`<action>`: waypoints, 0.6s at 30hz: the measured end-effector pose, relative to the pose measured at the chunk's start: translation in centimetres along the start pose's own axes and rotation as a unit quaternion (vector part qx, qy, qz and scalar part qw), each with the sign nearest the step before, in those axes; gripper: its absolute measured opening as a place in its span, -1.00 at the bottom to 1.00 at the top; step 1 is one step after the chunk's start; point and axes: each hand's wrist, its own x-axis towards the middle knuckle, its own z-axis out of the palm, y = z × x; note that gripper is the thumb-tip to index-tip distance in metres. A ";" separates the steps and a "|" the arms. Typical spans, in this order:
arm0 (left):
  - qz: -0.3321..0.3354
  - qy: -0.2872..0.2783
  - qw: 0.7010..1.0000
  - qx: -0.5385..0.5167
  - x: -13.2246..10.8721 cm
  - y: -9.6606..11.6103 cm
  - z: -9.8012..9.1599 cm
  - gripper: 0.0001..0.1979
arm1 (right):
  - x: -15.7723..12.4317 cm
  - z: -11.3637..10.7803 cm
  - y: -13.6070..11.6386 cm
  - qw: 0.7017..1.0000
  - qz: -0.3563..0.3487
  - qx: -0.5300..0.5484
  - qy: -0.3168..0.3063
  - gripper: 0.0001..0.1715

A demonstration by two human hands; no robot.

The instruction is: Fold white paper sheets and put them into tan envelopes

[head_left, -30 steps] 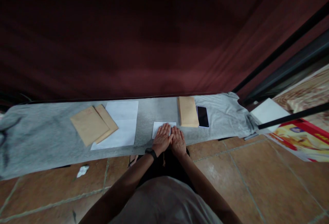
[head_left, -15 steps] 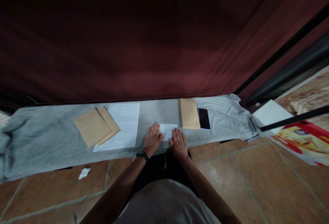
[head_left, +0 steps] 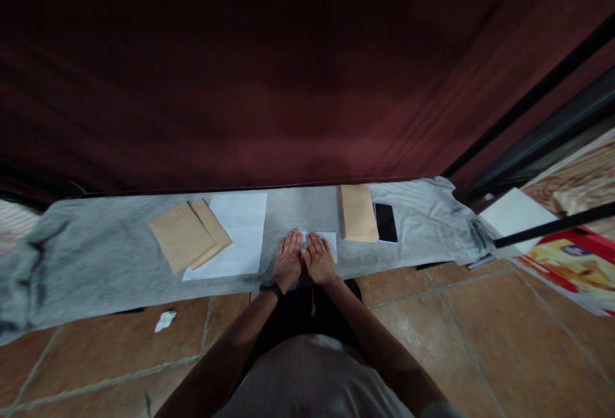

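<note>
A small folded white paper [head_left: 330,244] lies on the grey cloth at the near edge, just in front of my body. My left hand [head_left: 288,258] rests flat over its left end, fingers stretched forward. Beside it, my right hand [head_left: 319,259] presses flat on the paper, the thumb close to the left hand. Much of the paper is hidden under both hands; its right end shows past my right fingers. To the left lie large white sheets [head_left: 247,232], partly under two brown envelopes [head_left: 180,235]. On the right is a stack of brown envelopes [head_left: 359,213].
A dark-screened phone [head_left: 386,222] lies right of the envelope stack. The grey cloth [head_left: 106,245] covers a long narrow surface against a dark red panel [head_left: 307,117]. A printed box [head_left: 571,264] stands at far right. A crumpled white scrap [head_left: 165,321] is on the tiled floor.
My right hand has slid left across the paper to lie beside my left hand, uncovering the paper's right end. The left hand stays flat. The whole view has shifted slightly.
</note>
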 end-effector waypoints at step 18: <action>-0.003 0.027 1.000 -0.016 0.0 0.3 -0.1 -0.39 | -1.3 -0.2 3.1 0.998 0.014 -0.062 0.026 -0.36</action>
